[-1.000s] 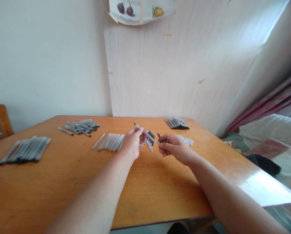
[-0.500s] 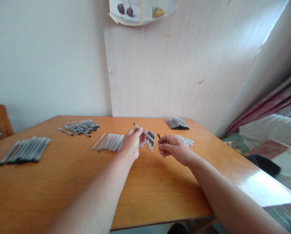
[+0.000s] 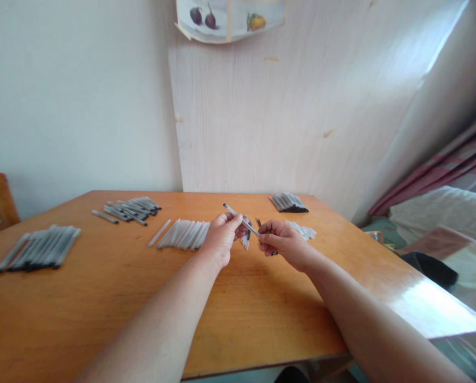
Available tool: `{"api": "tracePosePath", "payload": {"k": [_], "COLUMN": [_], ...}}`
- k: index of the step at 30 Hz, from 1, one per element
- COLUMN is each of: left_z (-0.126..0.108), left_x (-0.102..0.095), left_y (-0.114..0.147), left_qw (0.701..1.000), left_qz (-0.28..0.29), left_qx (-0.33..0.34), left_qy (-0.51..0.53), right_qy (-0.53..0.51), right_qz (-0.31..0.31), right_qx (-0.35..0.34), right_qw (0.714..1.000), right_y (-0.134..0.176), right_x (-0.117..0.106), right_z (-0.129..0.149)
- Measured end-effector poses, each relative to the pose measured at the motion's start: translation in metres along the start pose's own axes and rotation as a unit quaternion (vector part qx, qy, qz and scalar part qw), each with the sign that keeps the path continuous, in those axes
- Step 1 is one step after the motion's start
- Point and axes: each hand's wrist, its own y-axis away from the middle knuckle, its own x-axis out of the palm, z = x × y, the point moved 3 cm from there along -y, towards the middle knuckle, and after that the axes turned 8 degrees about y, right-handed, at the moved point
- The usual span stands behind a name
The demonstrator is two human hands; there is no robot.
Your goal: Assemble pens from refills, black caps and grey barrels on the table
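My left hand [image 3: 225, 236] is closed around a slim pen [image 3: 232, 211] with a pale barrel and a dark upper end. The pen slants down to the right, its lower end at the fingertips of my right hand [image 3: 276, 238]. Those fingers are pinched together, and whatever small piece lies between them is hidden. Behind my left hand is a row of white pen barrels [image 3: 184, 234]. A bunch of thin white sticks with dark ends [image 3: 245, 240] shows partly between my hands. Small clear-white pieces [image 3: 301, 230] lie beyond my right hand.
Pens with black ends lie at the left [image 3: 42, 247], in a loose heap further back [image 3: 134, 208], and in a neat stack at the back right [image 3: 289, 202]. The wooden table [image 3: 142, 308] meets a wall behind. A chair [image 3: 0, 199] stands at the far left.
My left hand has moved slightly right, bringing the pen's lower end to my right fingertips, where a small gap was before. My right hand has hardly moved.
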Motion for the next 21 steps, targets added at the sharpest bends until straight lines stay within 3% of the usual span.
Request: {"api": "tracePosePath", "payload": {"k": [9, 21], "left_z": [0.0015, 0.0025], "left_x": [0.0027, 0.0079], "left_y": [0.0026, 0.0078], "left_qw": [0.999, 0.999], "left_qz": [0.031, 0.028], "left_qx": [-0.028, -0.03], "left_qy": [-0.034, -0.031], "right_qy": [-0.023, -0.039], "right_qz": [-0.034, -0.022], "right_qx": [-0.025, -0.033], "right_qw": [0.999, 0.998], "right_y": [-0.0008, 0.0002], "right_x": [-0.0037, -0.0063], "right_z": [0.0021, 0.0007]}}
